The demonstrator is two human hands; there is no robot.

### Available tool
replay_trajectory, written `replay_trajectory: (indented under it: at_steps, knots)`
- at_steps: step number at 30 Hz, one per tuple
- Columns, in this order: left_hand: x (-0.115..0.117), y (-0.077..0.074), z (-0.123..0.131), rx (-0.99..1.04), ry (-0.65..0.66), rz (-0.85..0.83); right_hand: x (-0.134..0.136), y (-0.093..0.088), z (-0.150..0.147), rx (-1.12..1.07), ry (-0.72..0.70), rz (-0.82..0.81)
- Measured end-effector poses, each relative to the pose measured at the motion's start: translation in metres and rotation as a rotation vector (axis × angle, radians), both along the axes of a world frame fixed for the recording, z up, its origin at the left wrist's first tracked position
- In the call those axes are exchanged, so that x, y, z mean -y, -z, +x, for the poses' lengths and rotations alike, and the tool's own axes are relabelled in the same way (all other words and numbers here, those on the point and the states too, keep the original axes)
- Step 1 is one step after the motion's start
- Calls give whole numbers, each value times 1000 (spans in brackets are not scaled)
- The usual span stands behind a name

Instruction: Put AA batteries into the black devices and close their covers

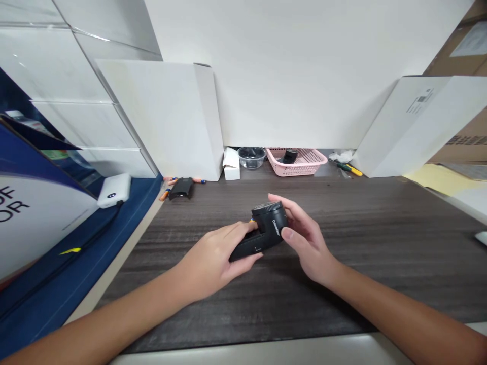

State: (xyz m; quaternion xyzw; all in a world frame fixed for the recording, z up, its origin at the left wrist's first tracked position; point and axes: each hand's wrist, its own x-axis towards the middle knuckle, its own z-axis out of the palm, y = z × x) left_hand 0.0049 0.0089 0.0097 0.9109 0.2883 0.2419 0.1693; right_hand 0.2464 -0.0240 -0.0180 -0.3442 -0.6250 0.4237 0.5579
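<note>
A black fabric shaver (pixel 271 223) with a ridged round head is held above the dark wood-grain table, head up and to the right. My left hand (pixel 224 248) is wrapped around its handle, thumb below and fingers over the open recess along the handle. A small orange and blue bit, apparently a battery end, shows by those fingertips. My right hand (pixel 306 241) grips the head end between thumb and fingers. At the back left of the table lies a curved black cover (pixel 181 188), with several orange and blue batteries (pixel 165 194) around it.
Along the back stand a small white box (pixel 231 165), a clear round bowl (pixel 251 158) and a pink basket (pixel 297 170) with a black part inside. A yellow and green screwdriver (pixel 352 169) lies beside a plastic bag. Tall white boxes flank the table; a white power bank (pixel 114 190) is left.
</note>
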Motion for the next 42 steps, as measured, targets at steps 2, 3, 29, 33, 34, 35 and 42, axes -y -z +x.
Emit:
replay_trajectory:
  at_steps: [2, 3, 29, 33, 34, 35, 42]
  knots:
    - [-1, 1, -1, 41, -8, 33, 2, 0, -1, -6, 14, 0]
    - [-1, 2, -1, 69, -20, 57, 2, 1, -2, -11, 19, 0]
    - [-1, -8, -4, 320, -156, 186, -3, 12, -3, -103, 37, -64]
    - [-2, -7, -5, 314, -162, 203, -3, 14, -3, -81, 57, -52]
    - [-2, -8, -5, 316, -162, 206, -3, 14, -3, -75, 63, -49]
    - [-3, -8, -5, 320, -161, 207, -2, 13, -3, -68, 69, -45]
    - [-3, -11, -5, 349, -162, 80, 6, 8, -4, -28, 112, 102]
